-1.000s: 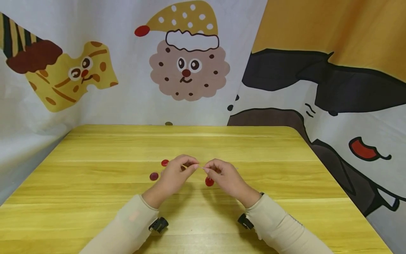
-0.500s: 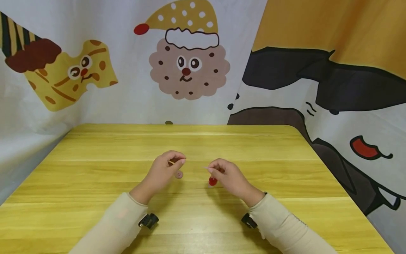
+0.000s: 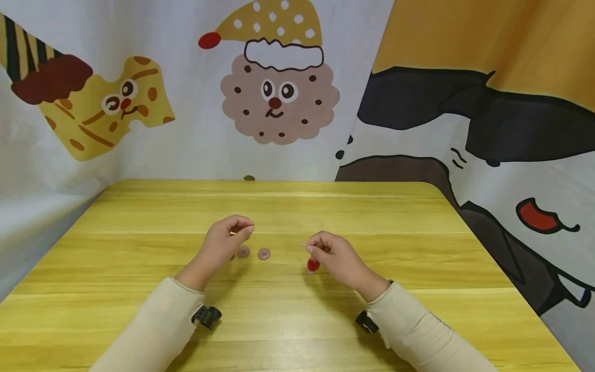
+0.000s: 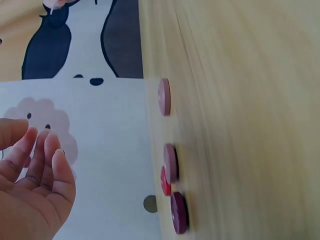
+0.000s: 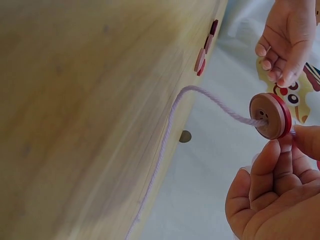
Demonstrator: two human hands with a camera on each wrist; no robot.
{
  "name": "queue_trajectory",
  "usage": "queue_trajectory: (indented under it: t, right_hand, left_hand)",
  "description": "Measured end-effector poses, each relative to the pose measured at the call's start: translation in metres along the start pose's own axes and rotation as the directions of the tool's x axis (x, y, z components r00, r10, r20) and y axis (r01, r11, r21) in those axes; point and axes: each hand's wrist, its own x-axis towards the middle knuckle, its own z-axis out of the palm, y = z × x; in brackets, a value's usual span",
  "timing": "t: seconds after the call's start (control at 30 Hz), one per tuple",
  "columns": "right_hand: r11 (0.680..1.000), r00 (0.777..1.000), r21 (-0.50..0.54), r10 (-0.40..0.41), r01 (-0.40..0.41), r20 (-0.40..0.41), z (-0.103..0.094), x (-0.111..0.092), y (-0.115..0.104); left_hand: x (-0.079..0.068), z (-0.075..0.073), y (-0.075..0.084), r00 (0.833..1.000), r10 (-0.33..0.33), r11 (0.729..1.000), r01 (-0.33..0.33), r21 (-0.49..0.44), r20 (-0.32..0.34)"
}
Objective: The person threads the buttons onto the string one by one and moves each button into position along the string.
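Note:
My right hand (image 3: 337, 261) pinches a pale lilac yarn (image 5: 167, 125) between thumb and fingertips, and a short tip of it pokes out past the fingers in the head view. Threaded on the yarn, a pink button (image 5: 270, 117) lies flat against a red button (image 3: 313, 264), just below the fingertips. To the left, my left hand (image 3: 216, 248) hovers over the table with fingers loosely bent and nothing seen between them. Beneath it lie two pinkish buttons (image 3: 264, 253), a red button (image 4: 165, 181) and a dark purple button (image 4: 179, 213), the last two mostly hidden from the head view.
The wooden table (image 3: 395, 222) reaches back to a printed curtain (image 3: 186, 150) that hangs behind and to both sides. Black straps with small devices (image 3: 206, 316) are on both wrists. The yarn's long end trails away from the pink button in the right wrist view.
My left hand has drawn away leftward from the right hand, uncovering pinkish buttons on the table. The right hand has shifted slightly right and still pinches the yarn with the threaded buttons.

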Motion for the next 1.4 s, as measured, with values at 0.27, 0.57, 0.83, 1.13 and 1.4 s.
queue_trajectory:
  t: [0.27,0.57,0.83,1.13,1.4]
  right_hand:
    - [1.0,1.0,0.009,0.002,-0.002,0.001,-0.001,0.0,0.003]
    - [1.0,1.0,-0.001,0.009,-0.009,-0.006,-0.001,0.0,0.005]
    - [0.999,1.0,-0.047,0.016,-0.017,-0.007,-0.001,0.0,0.004]
    - [0.994,1.0,-0.109,0.021,-0.022,-0.012,-0.002,-0.001,0.004]
    - [0.993,1.0,-0.118,0.015,-0.016,-0.006,-0.003,-0.002,0.004]
  left_hand:
    - [0.001,-0.011,-0.007,0.989,-0.143,0.987,0.146,-0.068,0.042]
    - [0.005,-0.019,-0.017,0.994,-0.109,0.994,0.109,0.032,0.005]
    - [0.006,-0.026,-0.027,0.99,-0.139,0.987,0.135,0.091,0.032]
    - [0.009,-0.029,-0.033,0.982,-0.176,0.981,0.17,0.091,0.07]
    - [0.008,-0.03,-0.037,0.967,-0.222,0.968,0.202,0.15,0.129]
